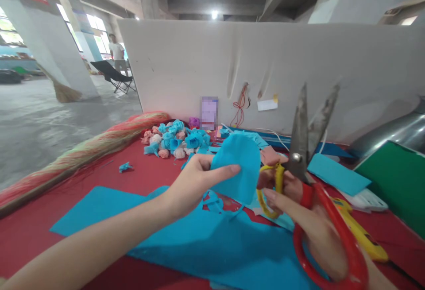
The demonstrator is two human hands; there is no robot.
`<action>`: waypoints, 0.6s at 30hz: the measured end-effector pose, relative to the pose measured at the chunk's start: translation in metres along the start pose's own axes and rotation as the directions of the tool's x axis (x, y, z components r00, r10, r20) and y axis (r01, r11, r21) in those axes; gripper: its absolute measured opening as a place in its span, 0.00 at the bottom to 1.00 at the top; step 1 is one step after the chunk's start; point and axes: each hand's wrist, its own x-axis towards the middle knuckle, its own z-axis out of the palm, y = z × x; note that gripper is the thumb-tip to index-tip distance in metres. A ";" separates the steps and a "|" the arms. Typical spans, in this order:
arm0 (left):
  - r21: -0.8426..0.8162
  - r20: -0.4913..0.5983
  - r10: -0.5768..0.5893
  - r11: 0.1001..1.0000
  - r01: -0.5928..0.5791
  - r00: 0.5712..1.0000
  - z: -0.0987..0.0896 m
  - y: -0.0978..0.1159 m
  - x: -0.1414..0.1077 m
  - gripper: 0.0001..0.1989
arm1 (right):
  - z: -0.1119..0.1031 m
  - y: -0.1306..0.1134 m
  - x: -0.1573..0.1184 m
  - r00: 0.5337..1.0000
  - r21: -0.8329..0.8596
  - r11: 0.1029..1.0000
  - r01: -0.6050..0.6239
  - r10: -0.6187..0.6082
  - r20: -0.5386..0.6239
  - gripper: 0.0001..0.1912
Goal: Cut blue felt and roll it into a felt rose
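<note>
Two hands are seen, held apart from each other above one red table (149,174). By the left hand (194,186), one rounded blue piece (241,150) is pinched between thumb and fingers, near the middle of the view. By the right hand (314,230), one pair of scissors (298,159) is gripped, its two blades spread and pointed upward, with one yellow loop and one red loop at the handles. No contact between blades and piece is shown.

Beneath the hands, one large blue sheet (206,254) is laid out. At the far left, blue, pink and white flowers (172,141) are heaped, too many to be counted exactly; one blue flower (125,167) is set apart from them. To the right, one yellow tool (363,234), one flat blue slip (338,174) and one green board (395,183) are seen. On the pale wall (186,59) behind, one red cord (239,113) and one white tag (267,105) are hung. Beyond it, one person (117,52), one chair (113,74) and one broom (64,90) can be counted.
</note>
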 end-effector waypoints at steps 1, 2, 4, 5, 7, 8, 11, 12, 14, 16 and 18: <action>0.013 0.017 -0.026 1.000 0.026 1.000 0.001 -0.002 0.000 0.11 | -0.002 0.000 0.001 1.000 0.036 0.999 -0.024 0.024 -0.012 0.16; 0.028 0.034 -0.051 0.998 0.050 0.998 0.003 -0.005 0.001 0.11 | -0.003 -0.001 0.001 0.998 0.081 0.995 -0.050 0.052 -0.017 0.18; 0.059 0.058 -0.092 0.994 0.088 0.994 0.006 -0.009 0.002 0.11 | -0.006 -0.003 0.001 0.994 0.147 0.985 -0.091 0.098 -0.039 0.19; 0.076 0.065 -0.104 0.992 0.099 0.992 0.007 -0.010 0.002 0.12 | -0.007 -0.004 0.001 0.993 0.150 0.983 -0.101 0.110 -0.053 0.19; 0.111 0.071 -0.122 0.987 0.114 0.990 0.009 -0.012 0.002 0.13 | -0.008 -0.007 0.000 0.990 0.115 0.987 -0.108 0.118 -0.082 0.17; 0.127 0.070 -0.130 0.985 0.121 0.989 0.010 -0.013 0.002 0.13 | -0.009 -0.007 0.000 0.988 0.096 0.989 -0.116 0.125 -0.090 0.17; 0.150 0.062 -0.146 0.979 0.135 0.987 0.010 -0.013 0.001 0.17 | -0.010 -0.005 0.000 0.984 0.108 0.981 -0.162 0.169 -0.060 0.18; 0.127 0.084 -0.163 0.980 0.152 0.983 0.010 -0.013 0.001 0.20 | -0.010 -0.004 -0.001 0.983 0.138 0.976 -0.170 0.177 -0.039 0.18; 0.034 0.193 -0.207 0.978 0.204 0.959 0.009 -0.013 0.002 0.27 | -0.013 -0.003 -0.002 0.984 0.218 0.960 -0.177 0.173 0.038 0.15; -0.066 0.318 -0.243 0.958 0.278 0.916 0.009 -0.014 0.005 0.29 | -0.016 -0.003 -0.003 0.985 0.291 0.943 -0.159 0.133 0.109 0.11; -0.103 0.368 -0.255 0.944 0.312 0.894 0.009 -0.015 0.007 0.23 | -0.018 -0.005 -0.002 0.986 0.310 0.943 -0.118 0.075 0.147 0.11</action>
